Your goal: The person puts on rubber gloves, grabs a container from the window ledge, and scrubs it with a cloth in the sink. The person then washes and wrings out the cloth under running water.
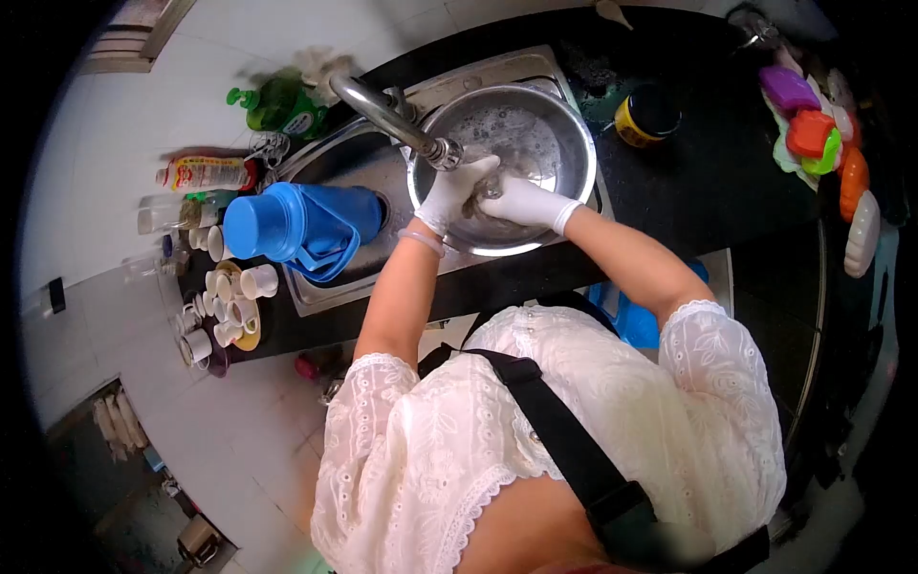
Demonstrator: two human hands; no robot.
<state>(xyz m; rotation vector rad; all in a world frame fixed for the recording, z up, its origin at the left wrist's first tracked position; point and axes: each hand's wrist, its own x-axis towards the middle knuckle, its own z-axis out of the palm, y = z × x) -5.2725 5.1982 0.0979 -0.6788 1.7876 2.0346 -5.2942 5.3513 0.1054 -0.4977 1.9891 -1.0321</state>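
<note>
Both my hands wear white gloves and are inside a round metal basin (pixel 585 182) that sits in the sink. My left hand (pixel 457 193) is just under the faucet's spout, its fingers bent toward the other hand. Close beside it, my right hand (pixel 524 203) has its fingers curled inward. Something clear and shiny shows between the two hands; whether it is running water or a small object I cannot make out. The curved metal faucet (pixel 382 113) reaches over the basin's left side. Some water and bubbles show in the basin.
A blue thermos jug (pixel 325 222) stands in the sink's left part. Left of it are a green soap bottle (pixel 287 107), a red-capped bottle (pixel 206 174) and several white cups (pixel 239 308). A yellow-and-black jar (pixel 643 117) and colourful plastic items (pixel 808 129) are on the right counter.
</note>
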